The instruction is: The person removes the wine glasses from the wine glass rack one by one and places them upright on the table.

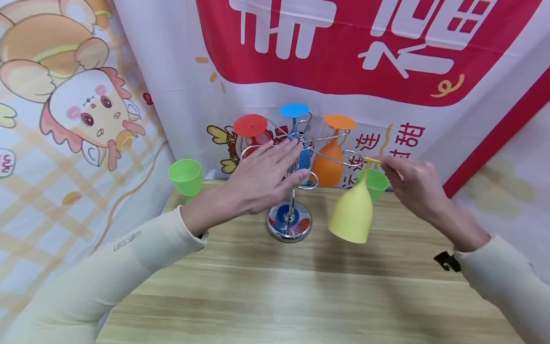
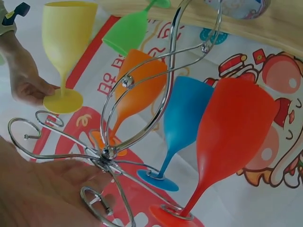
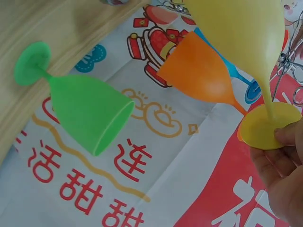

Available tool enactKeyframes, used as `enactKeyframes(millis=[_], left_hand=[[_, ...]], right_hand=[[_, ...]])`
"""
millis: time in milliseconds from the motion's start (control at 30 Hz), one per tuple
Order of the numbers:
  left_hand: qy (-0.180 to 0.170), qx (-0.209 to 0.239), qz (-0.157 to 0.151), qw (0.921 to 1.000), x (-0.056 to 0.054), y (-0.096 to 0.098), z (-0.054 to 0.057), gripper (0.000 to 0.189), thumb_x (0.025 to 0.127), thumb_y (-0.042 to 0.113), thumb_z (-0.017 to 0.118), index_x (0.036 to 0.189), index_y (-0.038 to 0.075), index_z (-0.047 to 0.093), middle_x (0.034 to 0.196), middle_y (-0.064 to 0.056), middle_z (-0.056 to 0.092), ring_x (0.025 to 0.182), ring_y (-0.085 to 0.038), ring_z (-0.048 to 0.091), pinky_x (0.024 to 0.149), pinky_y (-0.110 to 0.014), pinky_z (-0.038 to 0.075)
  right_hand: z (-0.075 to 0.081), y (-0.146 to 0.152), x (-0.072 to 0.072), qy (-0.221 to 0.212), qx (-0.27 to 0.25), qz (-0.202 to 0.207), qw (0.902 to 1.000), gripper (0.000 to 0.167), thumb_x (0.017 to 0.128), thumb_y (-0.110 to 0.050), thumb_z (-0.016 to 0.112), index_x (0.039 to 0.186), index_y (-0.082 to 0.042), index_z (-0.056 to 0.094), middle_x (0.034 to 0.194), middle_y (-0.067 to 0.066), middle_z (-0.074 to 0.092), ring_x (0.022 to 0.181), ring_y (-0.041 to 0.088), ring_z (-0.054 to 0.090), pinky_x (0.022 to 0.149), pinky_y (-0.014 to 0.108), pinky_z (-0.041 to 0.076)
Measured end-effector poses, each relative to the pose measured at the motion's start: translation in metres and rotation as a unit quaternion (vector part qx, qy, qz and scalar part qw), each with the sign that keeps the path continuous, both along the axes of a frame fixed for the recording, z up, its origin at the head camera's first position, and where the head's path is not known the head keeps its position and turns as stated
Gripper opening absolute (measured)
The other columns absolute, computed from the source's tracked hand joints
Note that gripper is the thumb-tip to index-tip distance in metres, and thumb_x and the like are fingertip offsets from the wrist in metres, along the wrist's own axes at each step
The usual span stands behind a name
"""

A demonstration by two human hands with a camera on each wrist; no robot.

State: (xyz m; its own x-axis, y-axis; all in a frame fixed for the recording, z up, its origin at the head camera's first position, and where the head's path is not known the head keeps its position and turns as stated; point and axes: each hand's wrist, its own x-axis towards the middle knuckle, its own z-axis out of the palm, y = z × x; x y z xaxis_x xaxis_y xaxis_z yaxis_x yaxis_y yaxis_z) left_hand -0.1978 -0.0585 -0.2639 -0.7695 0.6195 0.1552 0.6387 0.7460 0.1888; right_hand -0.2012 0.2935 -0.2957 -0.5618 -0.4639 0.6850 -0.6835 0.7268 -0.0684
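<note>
The right hand (image 1: 414, 184) pinches the foot of the yellow goblet (image 1: 354, 210) between thumb and fingers. The goblet is inverted and tilted, bowl down, above the bench (image 1: 258, 296); its foot is just beside a wire ring (image 1: 353, 166) of the chrome rack (image 1: 292, 198). The left hand (image 1: 268, 179) grasps nothing — its fingers extend nearly straight over the top of the rack, near the hub; the pressure applied cannot be determined.

The rack stands upright on its round base. 3 goblets hang inverted from its rings: the red goblet (image 2: 232, 127), the blue goblet (image 2: 189, 109) and the orange goblet (image 1: 330, 165). 2 green goblets stand upright on the bench — the first green goblet (image 1: 185, 177) beyond the left forearm, the second green goblet (image 3: 85, 109) behind the yellow goblet. A printed cloth (image 1: 172, 57) hangs behind the bench.
</note>
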Motion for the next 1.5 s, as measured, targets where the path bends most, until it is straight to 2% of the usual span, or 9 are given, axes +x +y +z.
enactKeyframes(millis=[167,300,500,667,833,1033,1133,1300,1500], left_hand=[[0.036,0.086,-0.016,0.9955,0.003,-0.005,-0.007,0.075,0.11,0.056,0.034,0.17,0.012,0.023,0.176,-0.004,0.024,0.163,-0.024,0.019,0.134,-0.047,0.008],[0.12,0.149,-0.055,0.98,0.008,-0.009,-0.013,0.071,0.109,0.046,0.05,0.166,0.007,0.032,0.172,-0.009,0.035,0.161,-0.024,0.028,0.133,-0.044,0.016],[0.293,0.226,-0.179,0.9117,0.019,-0.014,-0.025,0.061,0.097,0.02,0.072,0.15,-0.003,0.052,0.154,-0.019,0.056,0.147,-0.031,0.05,0.123,-0.042,0.04],[0.347,0.225,-0.272,0.8692,0.032,-0.016,-0.04,0.043,0.095,0.009,0.069,0.136,-0.003,0.064,0.14,-0.019,0.068,0.134,-0.03,0.063,0.116,-0.042,0.049],[0.284,0.239,-0.3,0.879,0.039,-0.017,-0.071,0.04,0.092,0.001,0.072,0.131,-0.002,0.069,0.133,-0.016,0.072,0.124,-0.026,0.07,0.107,-0.039,0.056],[0.152,0.251,-0.252,0.9222,0.047,-0.016,-0.11,0.053,0.087,-0.004,0.08,0.138,-0.001,0.066,0.139,-0.012,0.07,0.13,-0.023,0.067,0.108,-0.035,0.054],[0.074,0.271,-0.221,0.934,0.051,-0.012,-0.123,0.054,0.089,-0.005,0.08,0.141,0.0,0.065,0.143,-0.011,0.068,0.133,-0.022,0.065,0.109,-0.032,0.052],[-0.041,0.317,-0.177,0.9307,0.056,-0.005,-0.139,0.052,0.092,-0.004,0.079,0.141,0.005,0.066,0.143,-0.008,0.069,0.133,-0.02,0.065,0.106,-0.028,0.053],[-0.142,0.366,-0.167,0.9045,0.061,0.004,-0.155,0.053,0.09,-0.005,0.08,0.141,0.002,0.066,0.142,-0.011,0.069,0.128,-0.023,0.068,0.097,-0.027,0.059]], right_hand=[[-0.007,0.004,0.009,-0.031,-0.013,-0.019,0.9992,0.038,0.081,0.018,0.08,0.116,0.005,0.077,0.107,0.024,0.079,0.089,0.041,0.079,0.079,0.025,0.058],[-0.013,0.006,0.016,-0.049,-0.024,-0.032,0.998,0.04,0.081,0.017,0.081,0.118,0.004,0.077,0.109,0.024,0.078,0.091,0.043,0.078,0.083,0.016,0.053],[-0.026,0.009,0.022,-0.054,-0.041,-0.028,0.9973,0.034,0.08,0.021,0.079,0.111,0.008,0.078,0.102,0.025,0.079,0.083,0.04,0.079,0.086,-0.005,0.039],[-0.038,0.008,0.029,-0.101,-0.063,-0.035,0.9923,0.028,0.084,0.019,0.077,0.11,0.009,0.077,0.1,0.026,0.079,0.082,0.038,0.079,0.081,-0.004,0.042],[-0.053,0.004,0.037,-0.197,-0.088,-0.045,0.9754,0.023,0.091,0.012,0.075,0.113,0.006,0.077,0.096,0.021,0.079,0.063,0.017,0.067,0.056,0.008,0.05],[-0.07,-0.004,0.046,-0.355,-0.142,-0.036,0.9234,0.023,0.098,0.005,0.07,0.12,0.006,0.075,0.093,0.015,0.077,0.055,0.004,0.045,0.044,0.021,0.041],[-0.079,-0.009,0.05,-0.417,-0.172,-0.021,0.8923,0.024,0.099,0.003,0.068,0.123,0.008,0.073,0.101,0.016,0.078,0.066,0.004,0.058,0.055,0.019,0.051],[-0.095,-0.02,0.057,-0.509,-0.233,0.008,0.8283,0.028,0.101,0.003,0.065,0.127,0.013,0.068,0.116,0.022,0.077,0.096,0.015,0.077,0.085,0.027,0.063],[-0.11,-0.036,0.066,-0.609,-0.303,0.03,0.7322,0.032,0.103,0.002,0.063,0.131,0.017,0.061,0.118,0.022,0.075,0.101,0.022,0.077,0.092,0.036,0.063]])
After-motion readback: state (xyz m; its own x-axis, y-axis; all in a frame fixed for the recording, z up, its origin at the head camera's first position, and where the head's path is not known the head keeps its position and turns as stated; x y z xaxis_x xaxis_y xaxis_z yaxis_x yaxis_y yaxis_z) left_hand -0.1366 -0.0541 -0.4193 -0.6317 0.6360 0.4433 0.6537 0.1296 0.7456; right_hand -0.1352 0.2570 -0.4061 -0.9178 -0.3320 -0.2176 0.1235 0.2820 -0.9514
